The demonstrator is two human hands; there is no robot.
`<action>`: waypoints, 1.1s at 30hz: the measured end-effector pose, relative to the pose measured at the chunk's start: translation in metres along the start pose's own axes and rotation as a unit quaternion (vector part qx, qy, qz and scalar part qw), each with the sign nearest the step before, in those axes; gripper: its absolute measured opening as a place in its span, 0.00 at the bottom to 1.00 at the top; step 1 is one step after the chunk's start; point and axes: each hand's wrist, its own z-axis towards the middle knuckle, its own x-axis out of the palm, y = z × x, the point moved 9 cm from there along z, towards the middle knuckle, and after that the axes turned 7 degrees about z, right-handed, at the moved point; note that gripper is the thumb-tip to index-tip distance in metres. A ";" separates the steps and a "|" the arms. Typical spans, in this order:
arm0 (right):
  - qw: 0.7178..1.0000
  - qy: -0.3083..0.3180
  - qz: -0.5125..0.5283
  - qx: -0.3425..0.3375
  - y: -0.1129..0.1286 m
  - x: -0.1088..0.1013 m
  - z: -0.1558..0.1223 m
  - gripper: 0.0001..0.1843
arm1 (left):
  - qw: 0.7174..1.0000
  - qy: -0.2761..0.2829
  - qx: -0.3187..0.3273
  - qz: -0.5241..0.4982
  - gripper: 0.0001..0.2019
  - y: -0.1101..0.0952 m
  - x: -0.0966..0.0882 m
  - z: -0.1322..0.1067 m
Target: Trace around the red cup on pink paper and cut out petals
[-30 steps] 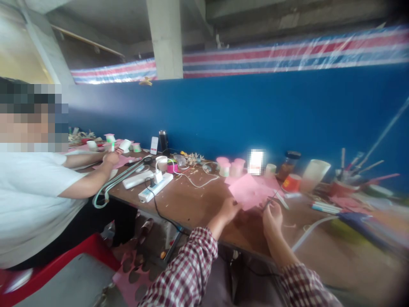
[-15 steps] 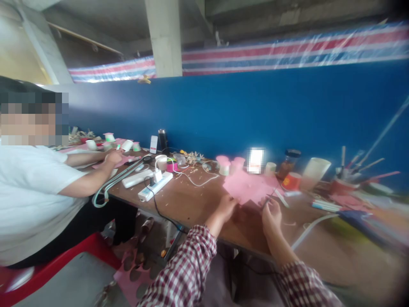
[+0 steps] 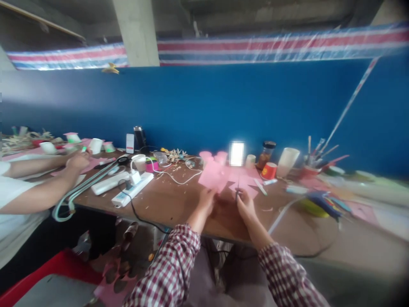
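My left hand [image 3: 206, 201] is closed on the near edge of a pink sheet [image 3: 213, 175], which is held up over the table. In my right hand [image 3: 246, 205] is a pair of scissors [image 3: 237, 194], its thin blades pointing away from me at the sheet's right side. Motion blur hides whether the blades touch the sheet. More pink sheet [image 3: 251, 174] lies behind and to the right of the scissors. Pink-topped cups [image 3: 205, 157] stand just beyond the held sheet.
A power strip [image 3: 132, 189] with plugs and cables lies left. Beyond my hands are a bright phone screen [image 3: 237, 153], a lidded jar [image 3: 266, 154] and a red cup [image 3: 269, 171]. A glue gun [image 3: 324, 204] lies right. A co-worker's hands [image 3: 78, 160] are at far left.
The view has turned right, so the scene sits further left. The scissors' blades now point straight ahead rather than to the right. Both hands keep their hold.
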 end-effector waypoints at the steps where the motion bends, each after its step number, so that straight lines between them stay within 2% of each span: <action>1: 1.000 0.014 0.002 0.000 0.001 0.003 -0.001 0.26 | 1.000 -0.005 -0.002 -0.001 0.14 0.000 -0.001 0.001; 7: 0.995 0.094 0.018 0.001 0.004 0.019 -0.006 0.24 | 0.999 -0.027 -0.002 -0.019 0.12 -0.001 -0.003 0.002; 11: 0.992 0.122 0.012 -0.006 0.001 0.025 -0.007 0.23 | 0.999 -0.031 -0.004 -0.039 0.11 -0.006 -0.003 0.000; 20: 0.989 0.145 -0.033 -0.026 -0.005 0.028 -0.005 0.23 | 0.997 -0.028 -0.030 -0.067 0.09 -0.008 -0.002 -0.003; 28: 0.985 0.152 -0.070 -0.029 -0.003 0.028 -0.007 0.23 | 0.993 -0.035 -0.030 -0.107 0.05 -0.010 -0.016 0.003; 33: 0.985 0.149 -0.083 -0.031 -0.003 0.029 -0.007 0.22 | 0.992 -0.036 -0.032 -0.115 0.07 -0.010 -0.016 0.003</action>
